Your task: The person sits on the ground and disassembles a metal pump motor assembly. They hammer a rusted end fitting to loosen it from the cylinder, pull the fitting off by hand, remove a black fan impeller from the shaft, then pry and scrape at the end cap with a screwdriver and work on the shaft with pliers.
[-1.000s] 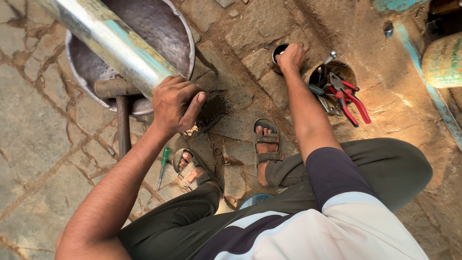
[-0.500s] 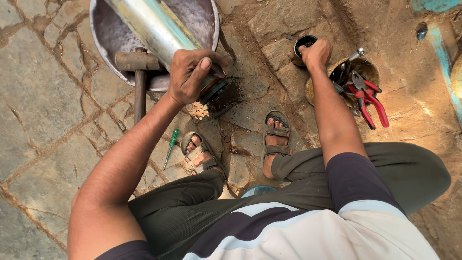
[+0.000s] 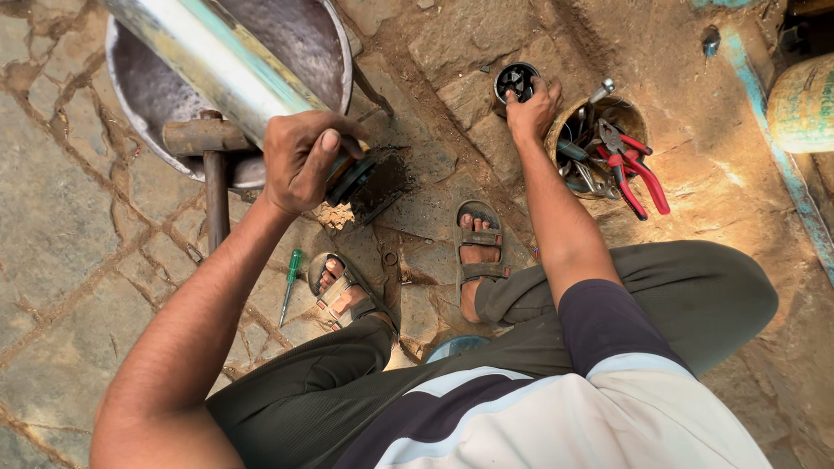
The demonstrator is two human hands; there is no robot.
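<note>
My left hand [image 3: 300,158] grips the lower end of a long shiny metal pipe [image 3: 208,61] that slants up to the top left; a dark fitting [image 3: 349,176] sticks out below the fingers. My right hand [image 3: 532,108] reaches forward and rests on a small round black tin [image 3: 515,82] on the stone ground. I am crouched, with both sandalled feet [image 3: 476,252] between the arms.
A large grey metal basin [image 3: 326,52] lies under the pipe. A hammer [image 3: 213,174] leans at its rim. A round tool holder [image 3: 638,117] holds red-handled pliers [image 3: 634,169] and other tools. A green screwdriver [image 3: 291,282] lies by my left foot.
The view has shifted a little. My left hand stays on the pipe end. My right hand stays at the black tin.
</note>
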